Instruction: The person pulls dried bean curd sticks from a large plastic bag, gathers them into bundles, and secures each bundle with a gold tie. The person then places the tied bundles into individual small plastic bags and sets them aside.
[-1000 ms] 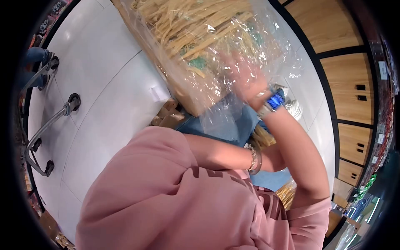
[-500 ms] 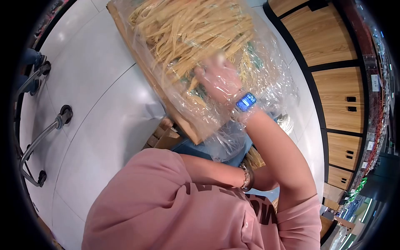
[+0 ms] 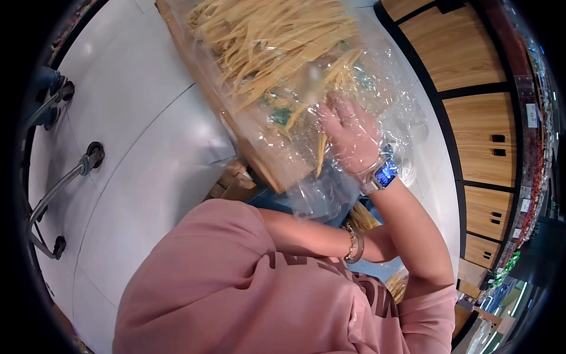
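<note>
Many long, pale yellow strips [image 3: 277, 35] lie inside a clear plastic bag [image 3: 395, 94] that lines a cardboard box [image 3: 239, 138]. My right hand [image 3: 354, 133], with a lit watch at the wrist, is over the near right part of the bag. Its fingers are drawn together beside the strips; what is between them cannot be made out. A few loose strips lie close to its thumb. My left hand [image 3: 380, 245], below a bracelet, passes behind my right forearm, and its fingers are hidden.
Wood-fronted cabinets [image 3: 477, 124] with black edges run along the right. Metal legs with wheels [image 3: 82, 165] stand on the pale floor [image 3: 130, 106] at left. Below the box are a smaller carton [image 3: 233, 180] and more yellow strips [image 3: 365, 218].
My right hand has moved right and slightly down, away from the main pile, uncovering green patches and loose strips. My left wrist has shifted slightly to the right.
</note>
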The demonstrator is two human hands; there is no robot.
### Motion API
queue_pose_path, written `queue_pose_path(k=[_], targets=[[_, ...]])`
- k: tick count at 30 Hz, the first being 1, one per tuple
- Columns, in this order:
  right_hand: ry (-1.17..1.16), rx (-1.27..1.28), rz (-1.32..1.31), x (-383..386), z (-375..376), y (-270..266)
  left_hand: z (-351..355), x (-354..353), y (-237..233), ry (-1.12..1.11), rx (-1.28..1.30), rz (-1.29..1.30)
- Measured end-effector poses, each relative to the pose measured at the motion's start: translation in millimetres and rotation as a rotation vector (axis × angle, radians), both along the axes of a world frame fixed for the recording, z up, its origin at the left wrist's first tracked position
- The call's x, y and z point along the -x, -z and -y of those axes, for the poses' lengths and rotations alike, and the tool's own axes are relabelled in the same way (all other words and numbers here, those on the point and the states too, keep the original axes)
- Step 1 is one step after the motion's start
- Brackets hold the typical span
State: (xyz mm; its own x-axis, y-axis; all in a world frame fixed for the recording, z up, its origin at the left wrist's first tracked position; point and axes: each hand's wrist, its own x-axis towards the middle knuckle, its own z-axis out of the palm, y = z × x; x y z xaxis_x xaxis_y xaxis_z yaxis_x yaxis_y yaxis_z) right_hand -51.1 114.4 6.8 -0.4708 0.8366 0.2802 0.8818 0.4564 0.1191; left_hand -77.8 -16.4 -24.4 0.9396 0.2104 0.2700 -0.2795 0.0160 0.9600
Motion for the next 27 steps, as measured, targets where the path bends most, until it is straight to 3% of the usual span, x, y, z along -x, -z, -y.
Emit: queue_pose_path(k=[2,6,9,13,15,18,19,21,24,27], targets=[[-0.058,0.020,0.002,-3,-4,5,0,3,-1,-0.001,0.040,0.034],[0.101,0.287,0.224,9,-9,15,5,2,5,-0.029,0.066,0.099],[0.026,0.370,0.027,10,-16,19,9,2,8,-0.084,0.045,0.123],[0.196,0.243,-0.134,29,-47,27,53,-42,58,-0.169,-0.180,0.284],[0.285,0.272,-0.189,37,-62,27,29,-12,42,-0.074,-0.073,0.304],[0.270,0.328,-0.081,31,-80,40,19,1,41,0.041,-0.141,0.221],[0.274,0.304,-0.030,30,-81,37,50,-18,76,-0.014,-0.188,0.248],[0.281,0.260,0.075,27,-76,27,46,-24,71,-0.077,-0.182,0.300],[0.207,0.015,0.026,18,-60,25,23,-23,37,-0.107,-0.065,0.339],[0.278,-0.034,0.104,7,-45,19,11,-4,25,-0.126,-0.018,0.292]])
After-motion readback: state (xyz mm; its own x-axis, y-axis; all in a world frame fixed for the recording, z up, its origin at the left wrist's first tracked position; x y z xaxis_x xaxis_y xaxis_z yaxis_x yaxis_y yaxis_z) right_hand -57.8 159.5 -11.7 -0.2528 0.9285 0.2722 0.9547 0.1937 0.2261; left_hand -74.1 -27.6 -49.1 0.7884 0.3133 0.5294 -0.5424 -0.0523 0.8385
